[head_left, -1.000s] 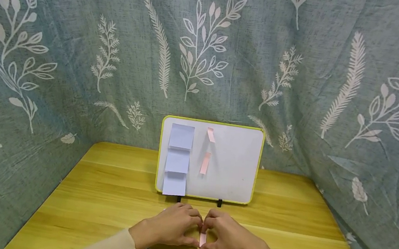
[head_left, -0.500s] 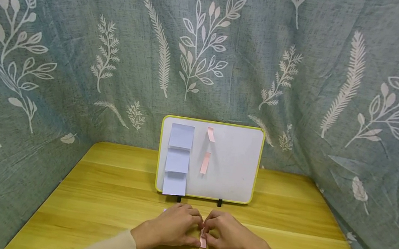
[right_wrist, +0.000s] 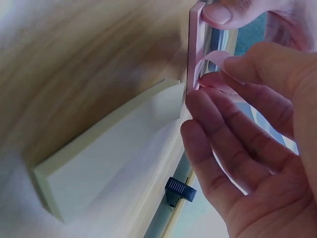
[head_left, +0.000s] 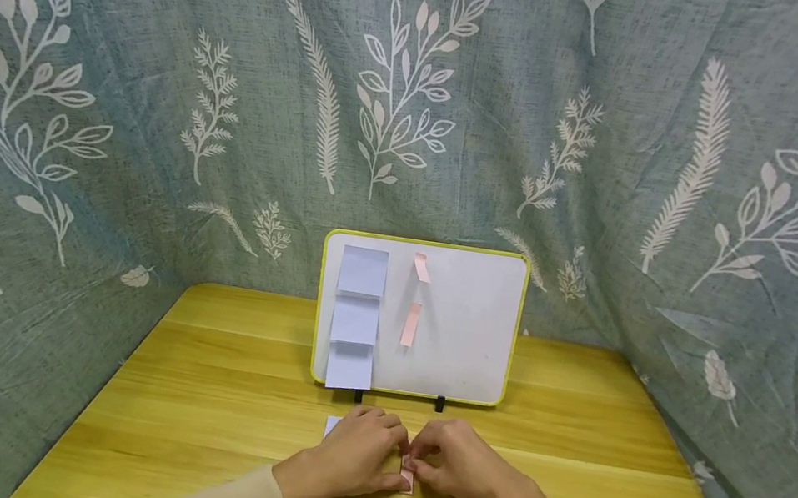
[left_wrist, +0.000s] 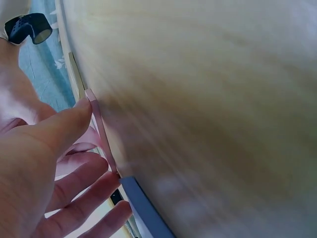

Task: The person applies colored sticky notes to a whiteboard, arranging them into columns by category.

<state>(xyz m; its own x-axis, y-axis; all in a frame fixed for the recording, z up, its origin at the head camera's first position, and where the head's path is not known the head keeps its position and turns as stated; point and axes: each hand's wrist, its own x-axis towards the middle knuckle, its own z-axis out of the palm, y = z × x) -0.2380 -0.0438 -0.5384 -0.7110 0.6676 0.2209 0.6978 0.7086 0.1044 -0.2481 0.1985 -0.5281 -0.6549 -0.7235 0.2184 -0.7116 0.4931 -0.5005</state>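
Note:
A narrow pad of pink sticky notes (head_left: pixel 407 482) lies on the table between both hands. My left hand (head_left: pixel 359 452) holds it, thumb at its near end and fingertips by its far end. My right hand (head_left: pixel 459 462) pinches the top pink sticky note (right_wrist: pixel 213 57), which curls up off the pad in the right wrist view. Part of the pad's far end is hidden behind the fingers in the head view. In the left wrist view the pad (left_wrist: pixel 102 126) shows edge-on, with a blue pad of sticky notes (left_wrist: pixel 144 208) near the left fingertips.
A yellow-framed whiteboard (head_left: pixel 468 325) stands behind the hands on black feet (head_left: pixel 440 404). Three blue notes (head_left: pixel 356 319) and two pink strips (head_left: pixel 411 325) are stuck on it. A pale yellow pad (right_wrist: pixel 116 144) lies beside the right hand. Patterned curtain (head_left: pixel 418 100) surrounds the table.
My right thumb and fingertips have moved from the pink pad's near end toward its far part and now pinch its top note, lifting it. My left hand has shifted slightly, showing more blue pad.

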